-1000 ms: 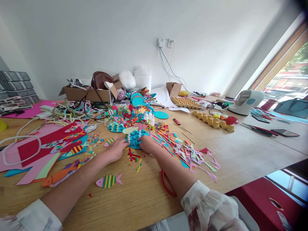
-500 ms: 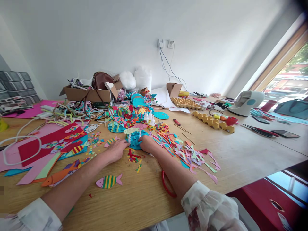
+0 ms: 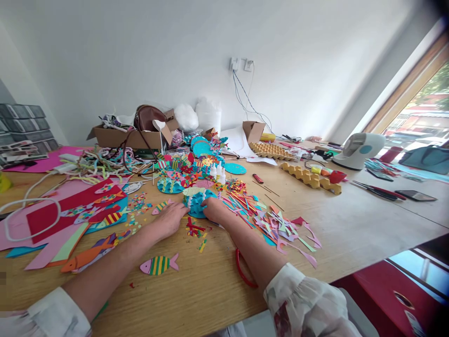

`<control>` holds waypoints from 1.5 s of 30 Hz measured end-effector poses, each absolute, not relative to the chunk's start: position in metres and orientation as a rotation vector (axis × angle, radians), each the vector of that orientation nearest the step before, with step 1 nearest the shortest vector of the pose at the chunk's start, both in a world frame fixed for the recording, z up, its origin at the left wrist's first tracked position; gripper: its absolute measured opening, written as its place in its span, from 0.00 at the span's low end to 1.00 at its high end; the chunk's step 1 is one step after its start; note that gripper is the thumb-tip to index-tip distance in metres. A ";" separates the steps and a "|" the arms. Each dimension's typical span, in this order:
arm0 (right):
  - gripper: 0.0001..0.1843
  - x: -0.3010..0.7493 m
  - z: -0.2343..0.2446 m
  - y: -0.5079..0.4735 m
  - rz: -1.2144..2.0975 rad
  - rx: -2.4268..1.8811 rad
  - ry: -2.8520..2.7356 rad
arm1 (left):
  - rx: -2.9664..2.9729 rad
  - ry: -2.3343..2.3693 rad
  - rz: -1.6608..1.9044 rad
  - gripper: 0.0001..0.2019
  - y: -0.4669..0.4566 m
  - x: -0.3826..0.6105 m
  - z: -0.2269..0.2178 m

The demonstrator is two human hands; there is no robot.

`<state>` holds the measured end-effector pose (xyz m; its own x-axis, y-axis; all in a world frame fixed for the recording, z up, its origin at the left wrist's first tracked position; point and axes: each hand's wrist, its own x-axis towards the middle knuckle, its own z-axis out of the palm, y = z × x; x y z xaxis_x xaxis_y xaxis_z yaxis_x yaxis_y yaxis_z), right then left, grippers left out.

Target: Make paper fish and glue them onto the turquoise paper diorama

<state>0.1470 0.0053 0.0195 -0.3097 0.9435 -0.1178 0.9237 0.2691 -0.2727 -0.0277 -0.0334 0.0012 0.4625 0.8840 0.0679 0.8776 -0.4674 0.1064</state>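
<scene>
Head view, and a blue bumpy craft piece (image 3: 199, 201) is parked on the surface (image 3: 203, 295) at 12 o'clock from the person, right between the two hands. Going by the bumps, paper or pulp board would be guessed, so next to no weight should be felt. Probably stiffish along the flat base, easily crushed on the bumps, not all that slippery. The white squiggles (image 3: 189, 201) could be knocked loose if any glue is wet. Best gripped by the rim of the base, at 3 and 9 o'clock, with the paper fish (image 3: 192, 191) at its 12 o'clock left alone.

As for pose, the left hand (image 3: 170, 219) is laid low, back up, at the piece's 8 o'clock, fingers close together and aimed at the rim. The right hand (image 3: 214, 209) is set against the 4 o'clock side, fingers bent inwards. Whether anything is actually pinched can't be told for either hand, since the tips are too small or hidden. Both forearms (image 3: 256, 245) are stretched out, brought in from roughly 8 and 4 o'clock.
</scene>
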 end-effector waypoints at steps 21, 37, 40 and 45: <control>0.20 0.146 0.021 0.003 0.454 -1.816 -2.442 | 2.661 1.571 0.255 0.23 -0.030 -0.030 -0.008; 0.20 0.146 0.022 0.000 0.474 -1.835 -2.396 | 2.607 1.561 0.295 0.28 -0.027 -0.034 -0.011; 0.20 0.146 0.022 0.001 0.473 -1.832 -2.392 | 2.608 1.556 0.301 0.28 -0.028 -0.033 -0.010; 0.21 0.146 0.020 0.001 0.466 -1.812 -2.399 | 2.613 1.541 0.310 0.26 -0.029 -0.033 -0.009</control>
<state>0.1462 0.0014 0.0205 -0.2870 0.9523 -0.1041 0.9219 0.2450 -0.3002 -0.0330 -0.0288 -0.0089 0.4698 0.8735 0.1275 0.8547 -0.4863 0.1818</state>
